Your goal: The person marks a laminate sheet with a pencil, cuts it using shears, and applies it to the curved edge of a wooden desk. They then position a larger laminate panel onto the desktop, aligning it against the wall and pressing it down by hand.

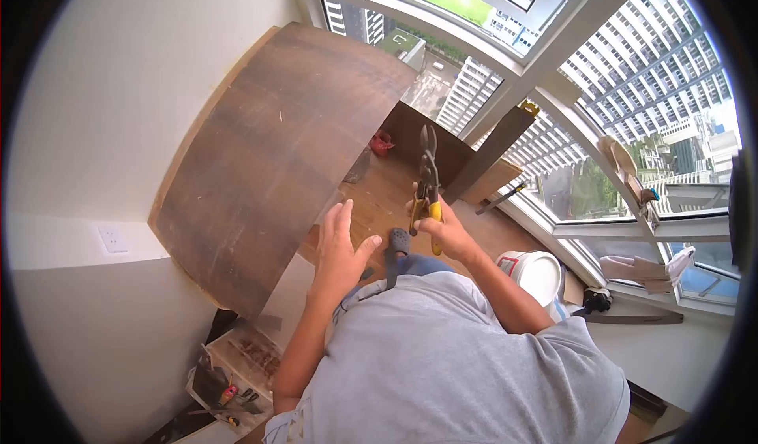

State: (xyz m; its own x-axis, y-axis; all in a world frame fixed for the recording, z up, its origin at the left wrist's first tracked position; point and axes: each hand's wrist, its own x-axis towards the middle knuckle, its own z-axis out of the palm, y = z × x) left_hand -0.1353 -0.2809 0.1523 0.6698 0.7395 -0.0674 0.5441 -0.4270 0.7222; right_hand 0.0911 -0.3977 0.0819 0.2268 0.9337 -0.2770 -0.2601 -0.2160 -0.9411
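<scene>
My right hand (446, 231) is wrapped around the yellow and black handles of a pair of tin snips (429, 177). Their dark jaws point up and away from me, with the tips slightly parted. To the left, my left hand (339, 242) is raised with its fingers stretched out and the thumb apart, holding nothing. It overlaps the lower right edge of a large brown wooden panel (268, 152) in this view. Below the hands, a grey clog (400, 241) on my foot rests on the wooden floor (371, 203).
A white bucket (539, 276) stands at my right by the windows. Tools lie in a box (213, 377) at lower left. Near the far corner is a red bag (381, 142). A dark board (493, 152) leans against the window frame; a wall socket (113, 238) is at left.
</scene>
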